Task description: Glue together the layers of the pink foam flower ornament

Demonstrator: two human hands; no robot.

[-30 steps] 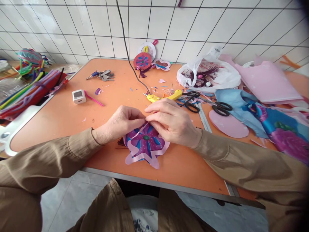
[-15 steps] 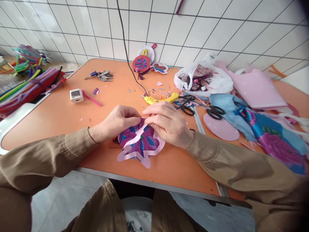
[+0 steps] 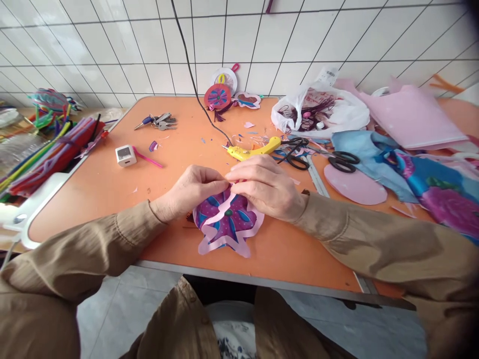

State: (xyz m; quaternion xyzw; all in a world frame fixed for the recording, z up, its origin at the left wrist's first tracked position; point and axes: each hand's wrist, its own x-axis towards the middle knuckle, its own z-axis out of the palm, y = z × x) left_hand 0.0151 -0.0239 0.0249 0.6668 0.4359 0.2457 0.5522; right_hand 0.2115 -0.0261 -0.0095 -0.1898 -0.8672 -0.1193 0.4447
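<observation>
Head view: L hand point(image 3: 189, 193) has thumb + forefinger pinched tog. on the top edge of a patterned piece point(image 3: 243, 217); R hand point(image 3: 268, 188) is clamped on the same edge just beside, thumb under, fingers curled over. Fingertips of both nearly meet; exact layer each grips is hidden. Piece lies on the orange table point(image 3: 299, 254) near its front edge, directly below the hands: purple w/ blue petals, green centre, wavy pink border. Pink strip point(image 3: 219, 212) runs diag. across its face, top end up at the fingertips. Dark tassel point(image 3: 190, 217) partly shows at the piece's L side, by the L wrist.

Just beyond the R hand: yellow glue gun point(image 3: 254, 150), nozzle pointing L, cord point(image 3: 189, 65) going up past the tiled wall point(image 3: 243, 37). R of it, black-handled scissors point(image 3: 298, 162), 2nd pair point(image 3: 343, 162) farther R, then pink oval point(image 3: 355, 185), blue cloth point(image 3: 377, 154), white plastic bag point(image 3: 350, 115) w/ dark tassels inside. L side: white box point(image 3: 125, 156) w/ pink stick point(image 3: 149, 157) beside it, keys point(image 3: 160, 121) farther back. Red round ornament point(image 3: 217, 96) at back, near wall. Pipe cleaners point(image 3: 56, 154) bundled, far L.
</observation>
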